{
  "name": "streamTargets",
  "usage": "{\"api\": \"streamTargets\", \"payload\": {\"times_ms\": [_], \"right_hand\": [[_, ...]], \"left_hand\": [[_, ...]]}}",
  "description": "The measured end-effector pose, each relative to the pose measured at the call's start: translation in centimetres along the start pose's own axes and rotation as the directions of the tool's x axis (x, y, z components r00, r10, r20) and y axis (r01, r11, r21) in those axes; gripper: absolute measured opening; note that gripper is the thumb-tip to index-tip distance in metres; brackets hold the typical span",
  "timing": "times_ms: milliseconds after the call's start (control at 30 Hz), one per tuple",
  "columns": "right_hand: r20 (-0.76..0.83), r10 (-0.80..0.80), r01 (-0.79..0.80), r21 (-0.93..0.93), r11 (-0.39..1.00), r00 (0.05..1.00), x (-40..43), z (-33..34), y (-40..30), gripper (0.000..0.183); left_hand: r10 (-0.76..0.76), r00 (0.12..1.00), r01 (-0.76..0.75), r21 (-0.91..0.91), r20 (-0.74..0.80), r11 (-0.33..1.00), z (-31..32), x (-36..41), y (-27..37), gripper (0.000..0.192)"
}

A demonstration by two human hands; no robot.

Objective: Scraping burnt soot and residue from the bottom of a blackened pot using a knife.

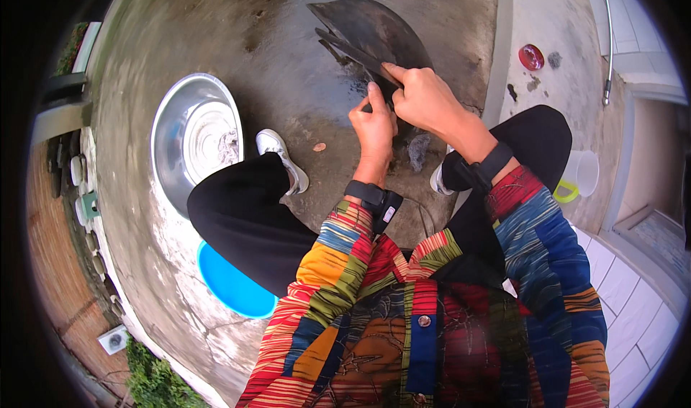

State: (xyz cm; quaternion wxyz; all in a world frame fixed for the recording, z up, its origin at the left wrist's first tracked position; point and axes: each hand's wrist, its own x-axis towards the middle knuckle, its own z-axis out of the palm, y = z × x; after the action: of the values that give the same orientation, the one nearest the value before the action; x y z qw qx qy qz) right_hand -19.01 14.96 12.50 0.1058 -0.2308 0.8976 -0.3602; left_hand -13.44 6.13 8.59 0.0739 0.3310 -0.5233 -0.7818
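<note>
Ahead of my feet, a broad dark metal blade [378, 30], curved and pointed at its far left end, is held over the wet concrete. A narrow dark strip [351, 49] runs along its near side; whether it is part of the blade or a separate piece, I cannot tell. My right hand [429, 97] grips the near right end, its index finger laid along the dark metal. Just left of it, my left hand [375, 119] is closed around the near end with the thumb raised; its fingers hide what they hold. A grey steel wool pad [418, 151] lies below my hands.
To the left stand a shiny metal basin [167, 143] and a blue plastic basin [232, 284]. On the right ledge are a red dish [531, 57], another scouring pad [554, 59] and a clear plastic jug [586, 170] with a yellow-green handle. A hose [610, 35] hangs beyond.
</note>
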Motion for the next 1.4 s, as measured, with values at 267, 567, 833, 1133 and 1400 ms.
{"api": "streamTargets", "payload": {"times_ms": [267,567,833,1133,1400], "right_hand": [[0.094,-0.035,0.054,-0.204,0.977,0.995,2.2,1.3,-3.5,0.032],[0.082,0.044,-0.030,-0.162,0.986,0.996,3.6,0.9,-4.4,0.031],[0.083,-0.008,0.017,-0.117,0.993,0.997,-1.3,0.3,-2.7,0.040],[0.136,0.045,-0.018,-0.197,0.980,0.990,2.1,0.8,-3.8,0.030],[0.148,0.137,-0.100,-0.234,0.967,0.979,2.5,1.0,-4.8,0.033]], "left_hand": [[-0.026,1.000,0.027,-0.089,0.007,0.996,-2.7,-0.3,-0.6,0.040],[-0.050,0.998,0.053,-0.105,0.030,0.993,-2.3,0.2,0.0,0.041],[0.019,0.999,-0.022,-0.123,-0.029,0.992,-2.3,0.1,-0.8,0.043],[-0.021,0.999,0.025,-0.135,0.033,0.990,-2.6,-0.3,-1.1,0.039],[0.006,1.000,-0.004,-0.164,0.015,0.986,-2.4,-0.1,-1.4,0.043]]}}
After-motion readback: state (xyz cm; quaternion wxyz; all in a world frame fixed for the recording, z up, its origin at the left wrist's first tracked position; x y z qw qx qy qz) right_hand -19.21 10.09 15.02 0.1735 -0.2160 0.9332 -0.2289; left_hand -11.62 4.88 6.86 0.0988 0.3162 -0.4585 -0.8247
